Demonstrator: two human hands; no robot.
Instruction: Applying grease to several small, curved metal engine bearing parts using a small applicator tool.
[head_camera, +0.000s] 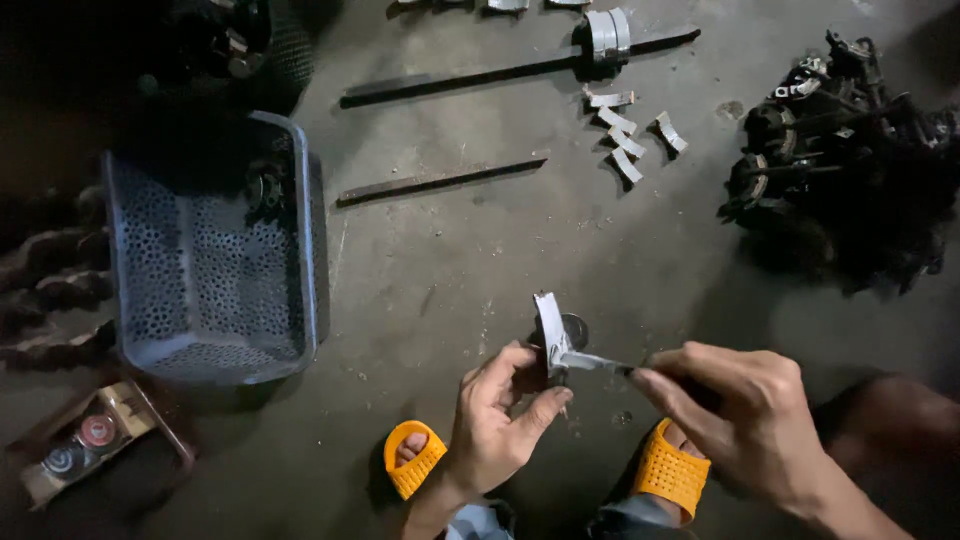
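My left hand pinches a small curved grey metal piece between thumb and fingers, held upright above the floor. My right hand grips a thin tool whose flat metal tip touches the base of that piece. A small round dark part shows just behind the piece. Below the hands are my two feet in orange slippers.
A blue perforated plastic basket lies on the concrete floor at the left. Two long dark metal bars lie further off, one carrying stacked grey rings. Several loose curved metal pieces lie beside them. A heap of dark greasy parts sits right.
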